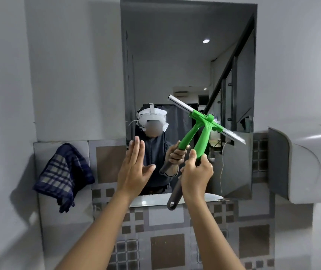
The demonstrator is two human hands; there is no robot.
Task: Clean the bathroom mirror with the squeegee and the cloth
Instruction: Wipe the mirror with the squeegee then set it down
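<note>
A tall rectangular mirror (175, 55) hangs on the grey wall straight ahead. My right hand (196, 174) is shut on the handle of a green squeegee (204, 137), whose metal blade lies tilted against the glass, high end to the left. Its reflection shows just left of it. My left hand (134, 166) is raised flat with its fingers apart, fingertips at the lower left of the mirror, holding nothing. A dark blue checked cloth (62, 176) hangs on the wall to the left of the mirror, away from both hands.
A white wall-mounted dispenser (311, 164) juts out at the right, close to the mirror's lower right corner. Patterned grey and brown tiles (167, 246) cover the wall below the mirror. The mirror reflects a person wearing a headset.
</note>
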